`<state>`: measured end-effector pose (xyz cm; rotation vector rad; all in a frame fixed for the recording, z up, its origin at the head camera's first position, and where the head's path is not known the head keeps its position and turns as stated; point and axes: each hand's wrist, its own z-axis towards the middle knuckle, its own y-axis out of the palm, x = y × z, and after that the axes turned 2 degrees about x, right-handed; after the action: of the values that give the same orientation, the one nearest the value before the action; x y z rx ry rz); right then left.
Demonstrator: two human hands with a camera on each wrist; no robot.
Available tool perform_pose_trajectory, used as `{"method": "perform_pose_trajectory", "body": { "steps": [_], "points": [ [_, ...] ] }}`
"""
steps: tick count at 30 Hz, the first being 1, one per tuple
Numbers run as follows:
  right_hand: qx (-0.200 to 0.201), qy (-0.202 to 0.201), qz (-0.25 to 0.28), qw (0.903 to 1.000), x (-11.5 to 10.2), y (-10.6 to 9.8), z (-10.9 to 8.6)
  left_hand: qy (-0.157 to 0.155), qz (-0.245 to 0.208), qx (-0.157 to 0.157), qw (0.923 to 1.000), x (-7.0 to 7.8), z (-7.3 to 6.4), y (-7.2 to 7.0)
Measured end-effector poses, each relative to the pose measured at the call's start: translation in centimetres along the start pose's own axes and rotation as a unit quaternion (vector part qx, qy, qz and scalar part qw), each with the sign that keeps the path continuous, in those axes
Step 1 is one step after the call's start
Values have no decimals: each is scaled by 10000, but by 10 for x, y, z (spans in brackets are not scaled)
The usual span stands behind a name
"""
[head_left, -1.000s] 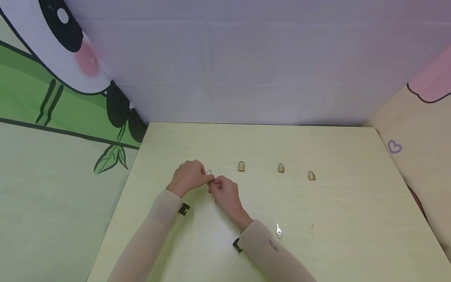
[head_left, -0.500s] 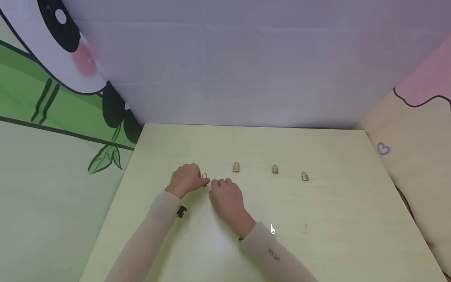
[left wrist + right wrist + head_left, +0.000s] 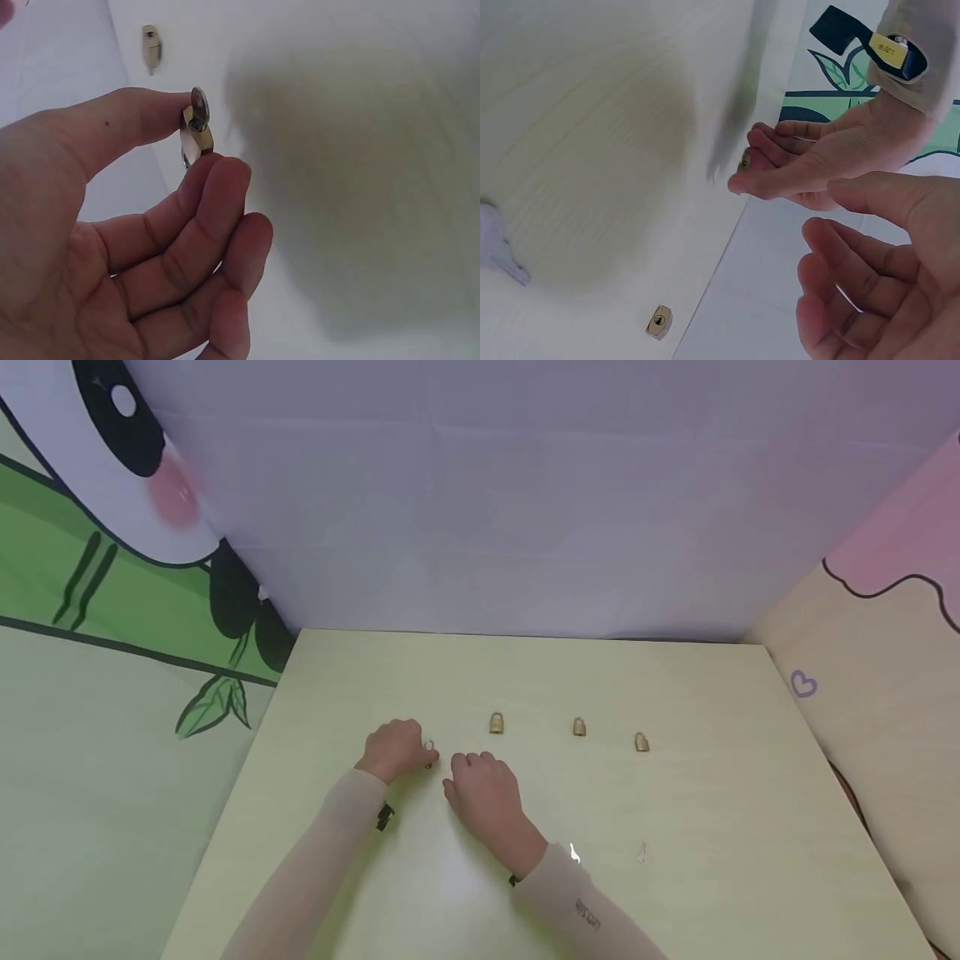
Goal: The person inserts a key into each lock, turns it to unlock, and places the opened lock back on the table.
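Note:
My left hand (image 3: 393, 750) pinches a small brass padlock (image 3: 196, 139) between thumb and fingers, held up over the table. A key (image 3: 199, 105) with a rounded silver head sticks out at the padlock's keyhole end. To its right, my right hand (image 3: 487, 802) hovers apart from the lock, fingers loosely bent. In the right wrist view nothing lies between that thumb and those fingers. Three more brass padlocks rest in a row farther back: a near one (image 3: 497, 723), a middle one (image 3: 579, 727) and a right one (image 3: 641, 742).
A silver key (image 3: 574, 853) lies beside the right sleeve, partly hidden by it. Farther right is another small, faint key (image 3: 642, 852). The pale wooden table (image 3: 720, 793) meets a lilac cloth wall (image 3: 480, 527) at the back and printed panels at both sides.
My right hand has drawn back from the padlock and key, and a gap has opened between the hands. My left hand still holds the padlock. The head view has shifted slightly.

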<state>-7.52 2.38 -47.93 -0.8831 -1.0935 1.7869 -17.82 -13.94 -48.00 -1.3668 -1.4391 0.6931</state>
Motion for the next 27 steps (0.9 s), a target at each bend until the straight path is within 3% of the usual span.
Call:
{"method": "perform_pose_trajectory", "body": {
  "steps": [7, 12, 27],
  "points": [
    [-256, 179, 202, 9993, 4, -3, -6, -3, 159, 92, 9998, -5, 3, 11],
    [-217, 285, 332, 9988, 7, -4, -9, -70, 164, 35, 9998, -5, 5, 14],
    [-315, 496, 453, 9972, 19, -4, -18, -92, -131, -150, 9998, -6, 5, 9]
  ]
}}
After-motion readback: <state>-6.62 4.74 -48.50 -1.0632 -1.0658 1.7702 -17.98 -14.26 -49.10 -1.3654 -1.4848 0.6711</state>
